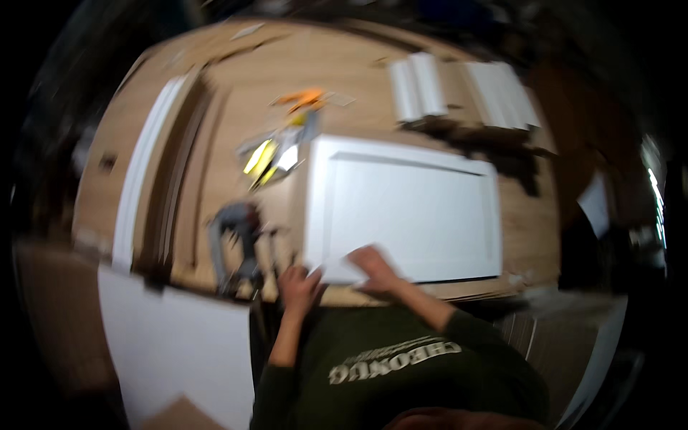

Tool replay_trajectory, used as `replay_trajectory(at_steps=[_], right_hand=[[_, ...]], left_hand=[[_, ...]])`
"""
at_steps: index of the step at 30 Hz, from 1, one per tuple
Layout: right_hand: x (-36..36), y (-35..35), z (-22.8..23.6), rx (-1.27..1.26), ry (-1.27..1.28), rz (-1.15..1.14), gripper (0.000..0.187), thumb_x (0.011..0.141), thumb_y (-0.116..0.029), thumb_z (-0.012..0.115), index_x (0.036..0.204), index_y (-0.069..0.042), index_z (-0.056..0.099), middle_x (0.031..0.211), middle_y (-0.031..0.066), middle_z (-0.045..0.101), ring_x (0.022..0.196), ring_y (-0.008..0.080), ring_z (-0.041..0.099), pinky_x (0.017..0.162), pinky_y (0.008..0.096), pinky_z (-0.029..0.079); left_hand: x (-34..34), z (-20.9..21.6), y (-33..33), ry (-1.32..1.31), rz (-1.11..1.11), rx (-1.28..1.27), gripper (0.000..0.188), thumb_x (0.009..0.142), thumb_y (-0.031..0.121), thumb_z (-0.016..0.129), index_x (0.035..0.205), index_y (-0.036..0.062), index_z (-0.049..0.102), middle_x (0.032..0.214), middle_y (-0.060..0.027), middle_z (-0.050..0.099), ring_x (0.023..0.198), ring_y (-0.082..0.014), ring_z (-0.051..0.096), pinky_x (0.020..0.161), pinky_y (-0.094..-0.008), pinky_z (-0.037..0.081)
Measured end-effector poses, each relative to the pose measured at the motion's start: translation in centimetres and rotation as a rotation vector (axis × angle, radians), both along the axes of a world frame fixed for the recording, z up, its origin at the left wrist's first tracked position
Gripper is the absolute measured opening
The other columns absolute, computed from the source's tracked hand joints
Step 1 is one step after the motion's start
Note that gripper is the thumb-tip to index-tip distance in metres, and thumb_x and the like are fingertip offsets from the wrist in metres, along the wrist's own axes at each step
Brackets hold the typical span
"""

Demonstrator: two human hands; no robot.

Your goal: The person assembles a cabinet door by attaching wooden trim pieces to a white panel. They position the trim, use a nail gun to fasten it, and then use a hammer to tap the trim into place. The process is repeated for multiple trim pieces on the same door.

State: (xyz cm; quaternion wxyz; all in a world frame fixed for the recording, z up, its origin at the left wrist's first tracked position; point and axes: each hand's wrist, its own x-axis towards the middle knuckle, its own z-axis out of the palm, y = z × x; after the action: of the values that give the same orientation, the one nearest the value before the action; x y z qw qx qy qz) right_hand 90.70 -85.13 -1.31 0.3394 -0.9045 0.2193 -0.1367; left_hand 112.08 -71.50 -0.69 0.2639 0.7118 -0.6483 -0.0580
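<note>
A white rectangular panel with a raised frame border, like a cabinet door (408,218), lies flat on the wooden worktable. Around its near left corner, my left hand (298,288) has its fingers curled; blur hides what is between them, if anything. My right hand (375,269) rests over the panel's near edge, fingers stretched out and pointing left across the frame. Left of my left hand stands a grey and dark power tool, like a nail gun (240,240), close to the table's near edge.
Long white strips (147,172) lie along the table's left side. Beyond the panel are an orange tool (307,98) and some yellow-and-grey items (265,159). White stacked pieces (502,97) sit at the far right. A white sheet (175,337) stands below the near left edge.
</note>
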Motion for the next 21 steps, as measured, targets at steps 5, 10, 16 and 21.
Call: replay_trajectory(at_steps=[5,10,16,21], right_hand=[[2.2,-1.2,-1.5,0.018,0.182,0.227,0.084,0.052,-0.024,0.076,0.129,-0.010,0.048,0.137,0.0135,0.042,0.135,0.0331,0.031,0.109,0.0616,0.017],[2.5,-1.1,0.0,-0.150,0.234,0.065,0.090,0.051,-0.038,0.081,0.132,-0.018,0.048,0.150,0.0124,0.026,0.142,0.0373,0.012,0.107,0.0690,0.011],[2.8,-0.1,-2.1,-0.056,0.237,-0.026,0.095,0.049,-0.041,0.083,0.135,-0.021,0.047,0.152,0.0081,0.026,0.143,0.0354,0.011,0.106,0.0691,0.007],[3.7,-0.1,1.4,-0.127,0.314,-0.001,0.089,0.050,-0.039,0.082,0.131,-0.022,0.049,0.149,0.0049,0.030,0.142,0.0314,0.015,0.111,0.0631,0.011]], left_hand=[[6.1,-1.6,1.7,0.136,0.372,-0.160,0.047,0.066,0.022,0.076,0.107,0.0024,0.066,0.103,-0.0208,0.060,0.096,-0.0378,0.054,0.089,-0.0456,0.042],[11.5,0.1,1.6,-0.081,0.669,-0.075,0.052,0.083,0.034,0.065,0.122,0.0021,0.052,0.108,-0.0212,0.058,0.101,-0.0349,0.054,0.084,-0.0441,0.044],[16.7,-5.4,-3.7,-0.010,0.722,0.315,0.105,0.069,0.059,0.072,0.138,-0.0085,0.032,0.141,-0.0280,0.037,0.130,-0.0368,0.039,0.108,-0.0399,0.033],[18.8,-2.7,-3.3,0.358,0.841,0.437,0.082,0.065,0.040,0.077,0.125,-0.0074,0.046,0.123,-0.0296,0.054,0.117,-0.0431,0.051,0.097,-0.0434,0.041]])
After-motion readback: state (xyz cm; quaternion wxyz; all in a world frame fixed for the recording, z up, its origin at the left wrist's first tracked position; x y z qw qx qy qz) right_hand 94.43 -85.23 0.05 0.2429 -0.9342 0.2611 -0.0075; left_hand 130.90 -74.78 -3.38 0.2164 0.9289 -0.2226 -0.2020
